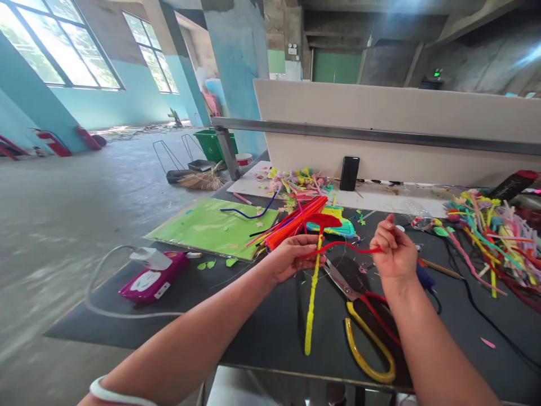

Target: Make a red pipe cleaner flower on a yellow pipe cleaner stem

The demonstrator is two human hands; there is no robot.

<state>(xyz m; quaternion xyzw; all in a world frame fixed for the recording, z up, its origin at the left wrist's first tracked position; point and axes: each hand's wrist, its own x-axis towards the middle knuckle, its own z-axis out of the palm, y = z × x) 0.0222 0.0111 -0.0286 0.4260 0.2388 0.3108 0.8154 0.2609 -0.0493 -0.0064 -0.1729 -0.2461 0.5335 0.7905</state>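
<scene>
One red pipe cleaner (346,245) spans from the left fingers (305,240), which pinch it beside a red-topped yellow fuzzy stem (312,299), to the right fingers (384,234), which also pinch it; scissors (344,286) lie on the bench (253,321) below, between them.

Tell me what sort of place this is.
Probably a craft workspace in a large, industrial-looking hall: a bundle of fuzzy stems and big scissors lie on the table, with fire extinguishers beyond on the left.
</scene>
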